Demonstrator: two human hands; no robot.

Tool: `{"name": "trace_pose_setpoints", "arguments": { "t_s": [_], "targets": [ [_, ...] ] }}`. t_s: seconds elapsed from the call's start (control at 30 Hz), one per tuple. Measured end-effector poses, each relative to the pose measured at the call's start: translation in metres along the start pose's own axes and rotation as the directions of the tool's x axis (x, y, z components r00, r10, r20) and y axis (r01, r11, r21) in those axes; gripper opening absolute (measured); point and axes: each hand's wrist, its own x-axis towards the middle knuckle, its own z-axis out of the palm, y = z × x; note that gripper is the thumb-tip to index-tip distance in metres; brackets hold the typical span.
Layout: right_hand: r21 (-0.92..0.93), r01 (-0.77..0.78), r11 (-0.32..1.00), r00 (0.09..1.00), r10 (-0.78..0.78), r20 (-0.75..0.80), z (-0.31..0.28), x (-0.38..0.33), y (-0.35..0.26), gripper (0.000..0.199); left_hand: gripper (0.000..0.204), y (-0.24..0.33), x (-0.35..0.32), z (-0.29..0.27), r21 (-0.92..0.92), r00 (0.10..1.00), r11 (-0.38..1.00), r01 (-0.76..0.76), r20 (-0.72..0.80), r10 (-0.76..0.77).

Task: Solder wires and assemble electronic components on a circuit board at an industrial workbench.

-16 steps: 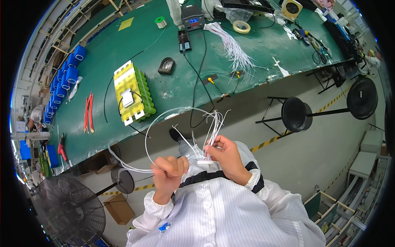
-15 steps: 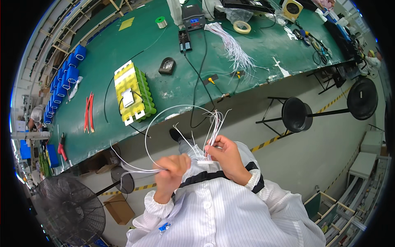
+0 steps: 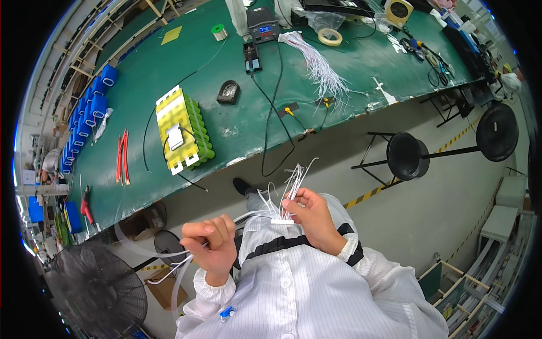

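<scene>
In front of my lap is a wire harness: thin white wires run into a flat white connector. My right hand is closed round the upright part of the bundle, just above the connector, with the loose ends fanning out over the fingertips. Off to the left, my left hand is closed on several of the wires. These stretch from the connector to its fingers, and their ends trail out past it, partly blurred. Its fingers hide how many it holds.
The green workbench carries a yellow-and-green battery pack, red wires, a soldering station, a solder spool and a bundle of white wires. A black fan stands at left; black stools are at right.
My left hand has moved left and pulled its wires sideways from the bundle; a long wire that looped over the lap now swings left. My right hand has hardly moved.
</scene>
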Motion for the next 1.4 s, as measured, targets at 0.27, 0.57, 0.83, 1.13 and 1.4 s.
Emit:
{"name": "trace_pose_setpoints", "arguments": {
  "t_s": [0.27,0.57,0.83,1.13,1.4],
  "targets": [
    [-0.038,0.091,0.995,0.992,-0.087,0.095,0.011,-0.009,-0.011,0.024,0.034,-0.029,-0.016,0.002,0.311,0.781,0.737,0.600,-0.028,-0.624],
    [0.021,0.060,0.998,0.990,-0.062,0.128,0.003,-0.006,-0.008,0.025,0.010,-0.031,-0.010,0.011,0.531,0.868,0.724,0.441,-0.047,-0.494],
    [-0.180,0.230,0.956,0.962,-0.195,0.193,0.005,-0.005,-0.007,0.042,0.011,-0.030,-0.010,0.020,0.489,0.852,0.724,0.486,-0.077,-0.519],
    [-0.205,0.204,0.957,0.969,-0.168,0.179,-0.002,-0.001,-0.001,0.043,0.015,-0.042,-0.018,0.015,0.710,0.886,0.597,0.373,-0.080,-0.457],
    [-0.289,0.305,0.907,0.950,-0.270,0.157,-0.008,0.003,0.007,0.035,0.008,-0.046,-0.010,0.024,0.765,0.855,0.494,0.413,-0.139,-0.499]
  ]
}}
